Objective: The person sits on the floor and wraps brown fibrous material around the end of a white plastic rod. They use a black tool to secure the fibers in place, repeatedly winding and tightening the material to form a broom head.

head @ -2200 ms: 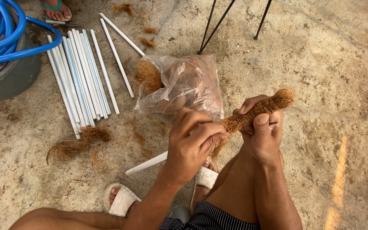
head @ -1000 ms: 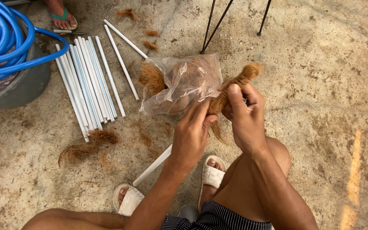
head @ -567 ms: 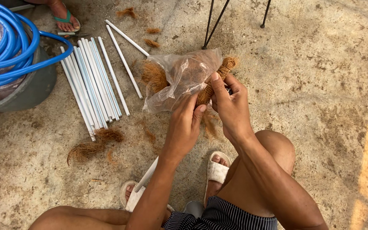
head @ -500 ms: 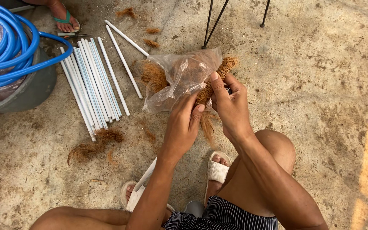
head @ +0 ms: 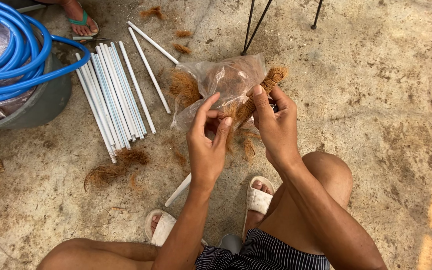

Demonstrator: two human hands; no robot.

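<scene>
A roll of brown coconut fibre (head: 268,82) is gripped in the closed right hand (head: 276,130), above the concrete floor (head: 376,100). Loose strands at its near end are pinched between the fingertips of the left hand (head: 207,147). A clear plastic bag of fibre (head: 221,85) lies just beyond; white tubes (head: 113,95) lie to the left.

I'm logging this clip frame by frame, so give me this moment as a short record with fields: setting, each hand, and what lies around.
setting: person sitting low over a rough concrete floor
left hand: fingers pinching loose brown fibre
right hand: gripping a rolled bundle of brown fibre
in front: clear plastic bag with more fibre
left of bag: row of white tubes, fibre tuft below them
far left: coiled blue hose on a grey tub
</scene>
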